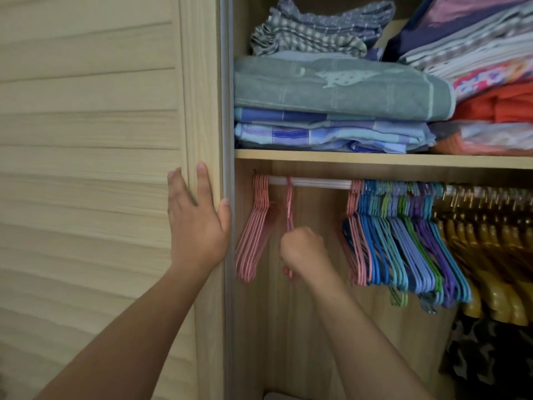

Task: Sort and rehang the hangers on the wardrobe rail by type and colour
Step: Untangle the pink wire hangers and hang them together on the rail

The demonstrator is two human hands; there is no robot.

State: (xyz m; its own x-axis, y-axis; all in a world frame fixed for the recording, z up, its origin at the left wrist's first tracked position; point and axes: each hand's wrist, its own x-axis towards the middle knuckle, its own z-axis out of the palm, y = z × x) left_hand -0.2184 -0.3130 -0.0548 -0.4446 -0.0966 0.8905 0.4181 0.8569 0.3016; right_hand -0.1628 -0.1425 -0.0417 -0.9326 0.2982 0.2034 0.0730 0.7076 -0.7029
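Left hand: the left hand is lying flat against the edge of the louvred wardrobe door, fingers straight and pointing toward twelve o'clock, thumb hooking round the door's grey edge strip.
Right hand: the right hand is curling tight round the lower part of a single pink hanger, whose hook is sitting on the rail.
Pink hangers: one bunch is hanging at the rail's nine o'clock end; a few more are hanging at three o'clock of the gripped hanger.
Other hangers: blue, green and purple ones are crowding next, then golden-brown ones further toward three o'clock.
Shelf above: folded linens are resting on the shelf.
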